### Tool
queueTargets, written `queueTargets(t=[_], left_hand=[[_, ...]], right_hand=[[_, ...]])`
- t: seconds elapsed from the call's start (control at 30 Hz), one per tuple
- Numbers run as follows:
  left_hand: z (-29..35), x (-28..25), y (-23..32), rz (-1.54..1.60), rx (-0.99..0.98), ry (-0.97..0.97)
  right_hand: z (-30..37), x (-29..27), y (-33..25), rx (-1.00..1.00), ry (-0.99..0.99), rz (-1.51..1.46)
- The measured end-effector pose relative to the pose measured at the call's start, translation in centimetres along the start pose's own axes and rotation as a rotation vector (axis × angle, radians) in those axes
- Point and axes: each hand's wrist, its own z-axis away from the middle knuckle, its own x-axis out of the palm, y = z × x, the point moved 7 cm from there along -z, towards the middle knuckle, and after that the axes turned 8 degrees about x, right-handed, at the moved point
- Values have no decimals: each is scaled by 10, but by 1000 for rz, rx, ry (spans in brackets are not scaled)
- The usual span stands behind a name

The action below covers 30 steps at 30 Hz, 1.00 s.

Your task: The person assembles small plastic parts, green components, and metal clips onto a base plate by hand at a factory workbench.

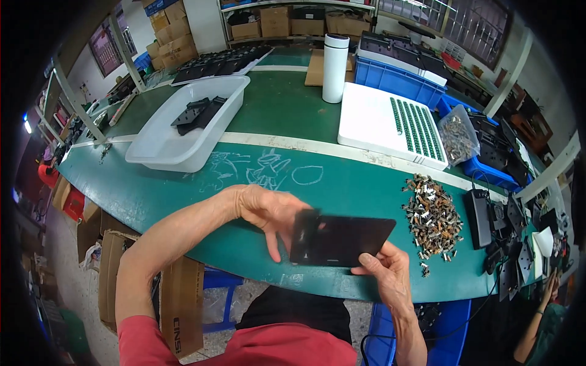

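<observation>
We've got one flat black rectangular panel [351,241] over the green desk [360,192], our right hand [390,271] pinching its near right corner, our left hand [271,210] at its blurred left end, can't tell if gripping. Beyond: one heap of small parts [433,216], one whitish tub [174,160], one white bottle [334,70].

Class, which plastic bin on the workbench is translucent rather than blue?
The whitish tub on the left, with black parts lying inside. The bins toward the right, such as the crate behind the white tray, are blue.
</observation>
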Motion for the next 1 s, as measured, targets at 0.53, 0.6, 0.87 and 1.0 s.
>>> queueTargets(t=[0.53, 0.6, 0.87, 1.0], left_hand=[[-36, -27, 43, -706, 186, 741], [-38, -23, 44, -719, 183, 737], [-56, -23, 35, -88, 401, 729], [-60, -38, 33, -51, 428, 757]], right_hand=[[13, 2, 36, 258, 55, -346], [13, 0, 30, 156, 113, -250], [50, 25, -42, -923, 491, 1223], [43, 32, -27, -907, 348, 1401]])
